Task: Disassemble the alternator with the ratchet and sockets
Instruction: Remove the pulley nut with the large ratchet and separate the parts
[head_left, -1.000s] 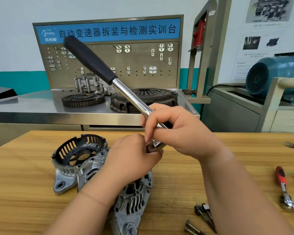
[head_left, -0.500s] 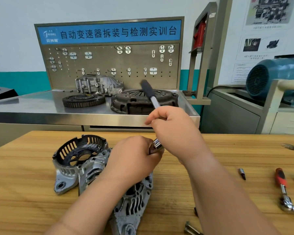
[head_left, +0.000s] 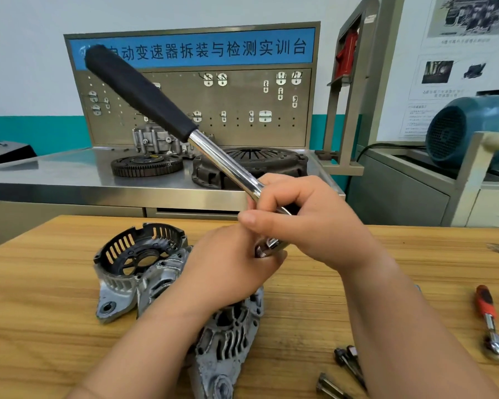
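A flywheel (head_left: 146,165) and clutch cover (head_left: 271,165) sit on the steel bench (head_left: 55,180), before a pegboard (head_left: 242,105); right, a teal motor (head_left: 473,131).

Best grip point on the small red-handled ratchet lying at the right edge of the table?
Take the red-handled ratchet by its orange-red grip at the far end, coming from above with fingers across the handle. It lies flat on the wooden table, handle away from the person, chrome head nearest the edge; the grip is the thickest part and nothing lies against it.
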Tool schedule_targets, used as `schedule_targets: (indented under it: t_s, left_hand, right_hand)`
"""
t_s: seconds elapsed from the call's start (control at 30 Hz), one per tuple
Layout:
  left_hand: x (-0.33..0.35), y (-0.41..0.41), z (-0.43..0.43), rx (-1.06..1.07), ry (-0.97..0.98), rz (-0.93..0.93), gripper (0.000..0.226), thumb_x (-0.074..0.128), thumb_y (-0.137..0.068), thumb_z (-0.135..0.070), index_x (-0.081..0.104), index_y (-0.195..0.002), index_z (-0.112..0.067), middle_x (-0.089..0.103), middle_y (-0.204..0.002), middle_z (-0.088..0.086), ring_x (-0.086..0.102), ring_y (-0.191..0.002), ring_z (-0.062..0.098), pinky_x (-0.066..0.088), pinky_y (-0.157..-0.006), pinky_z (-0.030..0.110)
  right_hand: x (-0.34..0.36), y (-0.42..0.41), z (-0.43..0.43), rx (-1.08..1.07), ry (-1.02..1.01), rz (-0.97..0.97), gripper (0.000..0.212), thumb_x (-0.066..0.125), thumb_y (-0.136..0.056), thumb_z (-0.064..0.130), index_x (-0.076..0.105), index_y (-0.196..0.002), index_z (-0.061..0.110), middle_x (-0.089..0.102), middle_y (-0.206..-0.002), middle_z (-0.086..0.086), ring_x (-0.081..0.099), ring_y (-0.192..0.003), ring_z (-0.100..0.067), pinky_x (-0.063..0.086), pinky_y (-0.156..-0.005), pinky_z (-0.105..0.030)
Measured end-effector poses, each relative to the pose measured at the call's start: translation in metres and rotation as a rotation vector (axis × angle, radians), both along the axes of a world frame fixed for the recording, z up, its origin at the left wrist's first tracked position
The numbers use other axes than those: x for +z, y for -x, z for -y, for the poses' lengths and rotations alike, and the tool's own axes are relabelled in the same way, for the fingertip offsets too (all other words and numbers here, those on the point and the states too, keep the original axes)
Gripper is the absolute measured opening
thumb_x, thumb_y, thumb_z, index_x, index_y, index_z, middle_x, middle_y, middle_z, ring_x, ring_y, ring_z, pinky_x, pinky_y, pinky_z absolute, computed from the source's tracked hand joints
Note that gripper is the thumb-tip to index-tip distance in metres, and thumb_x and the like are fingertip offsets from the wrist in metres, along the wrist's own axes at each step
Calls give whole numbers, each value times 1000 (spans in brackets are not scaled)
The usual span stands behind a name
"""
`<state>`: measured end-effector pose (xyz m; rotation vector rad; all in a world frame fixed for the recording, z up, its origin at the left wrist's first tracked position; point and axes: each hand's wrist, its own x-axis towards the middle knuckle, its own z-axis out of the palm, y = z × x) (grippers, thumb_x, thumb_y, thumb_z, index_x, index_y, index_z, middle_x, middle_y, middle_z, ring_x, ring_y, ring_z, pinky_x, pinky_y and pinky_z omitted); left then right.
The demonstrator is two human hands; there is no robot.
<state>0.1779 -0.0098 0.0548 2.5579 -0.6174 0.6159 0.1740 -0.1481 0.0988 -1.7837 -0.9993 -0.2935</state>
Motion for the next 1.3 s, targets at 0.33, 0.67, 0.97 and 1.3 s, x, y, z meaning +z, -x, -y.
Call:
schedule_targets:
  t_s: [0.33, 0.67, 0.97, 1.3]
  left_hand:
    - [0, 4, 5, 168, -20, -21, 45, 49, -79, -39, 27, -46, -17, 29, -37, 0, 30, -41, 16, 20, -42, 28]
    - [-1, 1, 5, 155, -41, -14, 41, 50, -79, -43, 37, -50, -16, 39, -41, -1, 38, -44, 14, 24, -44, 27]
    - [1, 2, 0, 38, -14, 5, 17, 41, -72, -50, 37, -67, -34, 53, -64, -9, 58, -70, 19, 46, -58, 30]
    - [1, 4, 4, 157, -36, 6, 48, 53, -80, -33, 25, -45, -18, 25, -36, 0, 28, -40, 16, 19, -43, 30]
  right_hand:
    - [-5, 5, -21, -567, 55, -17, 39, 54, -94, 38, 55, -69, 9, 45, -51, 8, 44, -53, -6, 43, -55, -29]
    - [-6, 1, -11, -546, 120, 2, 49, 53, -93, 44, 43, -59, 11, 40, -47, 6, 40, -50, -7, 39, -54, -32]
    - [-3, 0, -2, -55, 16, 30, 42, 64, -90, 15, 52, -54, -1, 42, -65, -9, 43, -63, -2, 36, -65, -14]
    - [-4, 7, -23, -552, 78, 62, 48, 45, -99, 40, 49, -64, 6, 44, -53, 0, 48, -57, -22, 43, -59, -37]
